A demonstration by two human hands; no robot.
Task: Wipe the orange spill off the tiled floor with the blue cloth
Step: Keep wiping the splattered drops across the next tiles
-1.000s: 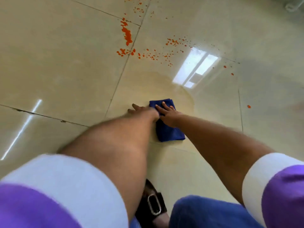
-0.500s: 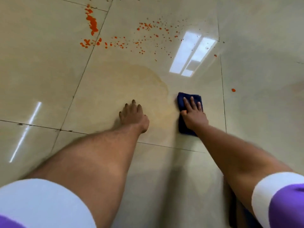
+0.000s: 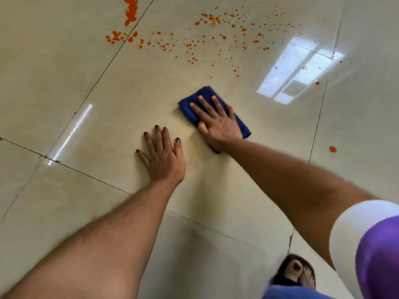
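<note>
— While the right hand [image 3: 218, 124] lay flat on the blue cloth [image 3: 212, 113], what step would you say was in hand?

— The wiping itself, I judged. The fingers [image 3: 204, 102] were spread and pressed down on the folded cloth, pinning it to the tiled floor [image 3: 64, 61] and not pinching it. The cloth sat near the middle of the view, on a faintly smeared patch of tile.

— And the left hand [image 3: 163, 157]?

— Empty, palm down on the bare tile just beside the cloth, fingers loosely splayed. It looked like a prop for the person's weight, though that was my reading.

— Where was the orange spill [image 3: 207, 37]?

— Ahead of the cloth, apart from it. A scatter of small drops ran across the tile beyond the fingertips, with a thicker blotch [image 3: 131, 10] at the top left near a grout line. One lone drop [image 3: 332, 149] lay well off to the right, and another [image 3: 317, 83] sat by the bright window reflection [image 3: 300, 72].

— So how far along?

— Not far, by my estimate; most of the orange was untouched.

— What did the next move call for?

— Pushing the cloth forward into the scatter with steady downward pressure, then sweeping left toward the blotch. The risk, I thought, was smearing the colour instead of lifting it, so a clean face of the cloth might have been wanted.
</note>
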